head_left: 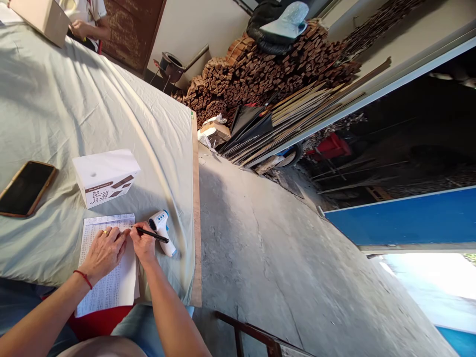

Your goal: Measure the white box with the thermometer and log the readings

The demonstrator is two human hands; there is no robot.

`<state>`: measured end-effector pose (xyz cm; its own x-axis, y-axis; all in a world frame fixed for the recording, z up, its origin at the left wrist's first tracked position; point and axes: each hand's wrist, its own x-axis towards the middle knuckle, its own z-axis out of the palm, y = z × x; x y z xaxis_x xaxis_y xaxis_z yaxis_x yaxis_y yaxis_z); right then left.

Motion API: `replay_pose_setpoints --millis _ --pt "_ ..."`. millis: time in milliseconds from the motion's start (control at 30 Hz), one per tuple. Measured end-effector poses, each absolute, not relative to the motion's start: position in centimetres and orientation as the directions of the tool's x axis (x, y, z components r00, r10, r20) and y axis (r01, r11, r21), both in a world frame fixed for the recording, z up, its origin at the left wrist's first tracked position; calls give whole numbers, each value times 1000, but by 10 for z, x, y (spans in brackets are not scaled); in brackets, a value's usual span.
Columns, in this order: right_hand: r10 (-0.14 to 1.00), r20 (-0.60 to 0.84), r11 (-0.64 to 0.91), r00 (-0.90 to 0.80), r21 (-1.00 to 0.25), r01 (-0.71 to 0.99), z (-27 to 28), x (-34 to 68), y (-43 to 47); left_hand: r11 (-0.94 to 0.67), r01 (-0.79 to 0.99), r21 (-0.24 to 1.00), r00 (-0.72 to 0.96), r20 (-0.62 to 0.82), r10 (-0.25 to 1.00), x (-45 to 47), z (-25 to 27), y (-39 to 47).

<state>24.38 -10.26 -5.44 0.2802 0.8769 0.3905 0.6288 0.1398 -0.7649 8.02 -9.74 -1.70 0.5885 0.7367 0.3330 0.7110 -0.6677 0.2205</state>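
My right hand (143, 244) grips a black pen (154, 235) at the upper right edge of a sheet of paper (124, 277) covered with handwritten lines. On the same sheet rests my left hand (106, 250), its fingers laid out over the writing and holding nothing. It wears a ring and a red wrist cord. Just right of the pen lies a white and blue infrared thermometer (162, 233). Beyond the paper stands a white box (107, 176) with brown print. A phone (27, 189) in a brown case lies to the left, its screen dark.
A pale cloth covers the table (167, 129), whose wooden edge runs along the right. Another person's hand (80, 29) is near a cardboard box (42, 20) at the far left. Stacked wood (223, 74) lines the wall. A metal frame (256, 334) stands on the concrete floor.
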Motion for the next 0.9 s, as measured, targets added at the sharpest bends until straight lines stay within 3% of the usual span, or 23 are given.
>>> replay_pose_setpoints --millis 900 --pt "872 408 136 271 -733 667 -51 244 -102 -653 714 254 567 338 751 81 -23 -98"
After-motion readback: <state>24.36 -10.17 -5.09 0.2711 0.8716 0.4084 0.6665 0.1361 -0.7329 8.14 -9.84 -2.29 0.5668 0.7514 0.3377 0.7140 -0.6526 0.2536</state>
